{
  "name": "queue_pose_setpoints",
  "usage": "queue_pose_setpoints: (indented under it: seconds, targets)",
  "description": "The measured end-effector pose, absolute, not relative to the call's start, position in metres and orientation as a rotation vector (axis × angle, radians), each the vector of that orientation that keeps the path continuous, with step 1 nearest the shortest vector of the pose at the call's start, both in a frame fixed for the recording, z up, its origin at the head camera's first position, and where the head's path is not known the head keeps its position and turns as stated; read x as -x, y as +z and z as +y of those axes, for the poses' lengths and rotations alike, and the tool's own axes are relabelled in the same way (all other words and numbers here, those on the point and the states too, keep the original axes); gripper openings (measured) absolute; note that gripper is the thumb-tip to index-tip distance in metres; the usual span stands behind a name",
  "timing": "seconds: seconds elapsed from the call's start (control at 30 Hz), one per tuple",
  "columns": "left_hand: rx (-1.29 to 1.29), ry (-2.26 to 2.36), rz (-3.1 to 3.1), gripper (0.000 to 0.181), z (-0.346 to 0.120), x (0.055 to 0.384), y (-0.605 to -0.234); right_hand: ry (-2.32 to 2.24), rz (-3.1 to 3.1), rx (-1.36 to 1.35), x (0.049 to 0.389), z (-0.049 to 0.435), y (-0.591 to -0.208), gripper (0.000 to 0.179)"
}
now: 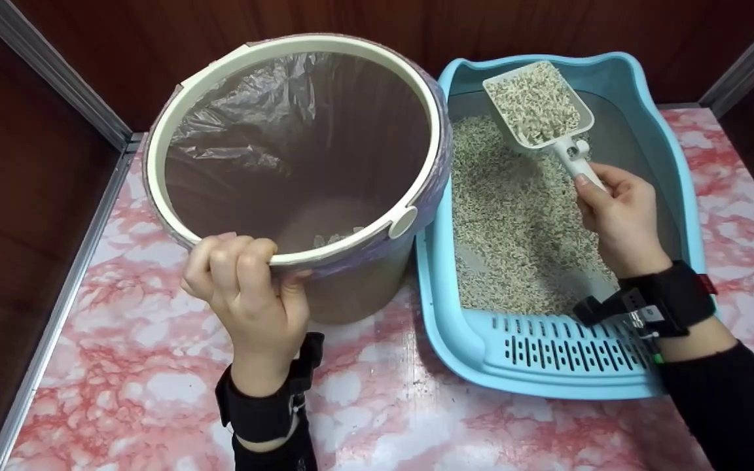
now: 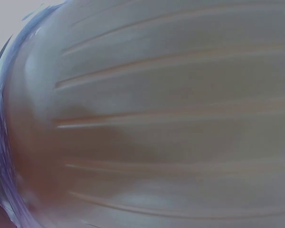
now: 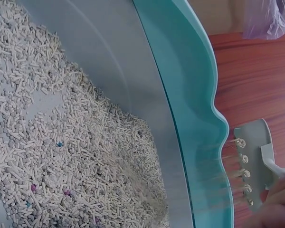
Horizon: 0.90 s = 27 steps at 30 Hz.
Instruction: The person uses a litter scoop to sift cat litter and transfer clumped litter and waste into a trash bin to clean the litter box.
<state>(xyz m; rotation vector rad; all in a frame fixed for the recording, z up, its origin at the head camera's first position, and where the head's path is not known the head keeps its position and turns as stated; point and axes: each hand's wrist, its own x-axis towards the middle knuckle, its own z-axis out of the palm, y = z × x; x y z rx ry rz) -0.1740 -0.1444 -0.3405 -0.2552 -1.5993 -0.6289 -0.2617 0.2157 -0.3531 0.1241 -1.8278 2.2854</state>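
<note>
My left hand [image 1: 246, 301] grips the near rim of a round bin [image 1: 344, 247], fingers curled over the cream ring and thumb outside. A thin plastic bag [image 1: 252, 118] lines the bin; in the left wrist view the bin's ribbed wall [image 2: 171, 142] fills most of the frame. With my right hand [image 1: 626, 216] I hold a white litter scoop [image 1: 580, 165] by its handle, above the far part of a blue litter box [image 1: 686, 196]. Pellet litter [image 1: 540, 104] heaps the scoop. In the right wrist view, pellets drop through slots in the scoop [image 3: 256, 137].
Loose litter [image 1: 514, 229] covers much of the box floor, with grey floor bare at the back and right. A slotted step [image 1: 560, 353] forms the box's near end. Dark wood panels [image 1: 377, 16] stand behind and at both sides of the pink marbled floor [image 1: 154, 392].
</note>
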Motion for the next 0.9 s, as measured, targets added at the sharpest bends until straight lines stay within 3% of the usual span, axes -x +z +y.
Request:
queue_pose_setpoints:
  seconds: [0.67, 0.9]
  targets:
    - [0.257, -0.646, -1.607, 0.053, -0.1446, 0.1731, -0.3412, 2.213, -1.789, -0.123, 0.2629, 0.2131, -0.3531, 0.022]
    - [0.254, -0.642, -1.589, 0.054, -0.1441, 0.1743, -0.3402, 2.174, -1.805, -0.109, 0.2632, 0.2131, -0.3537, 0.037]
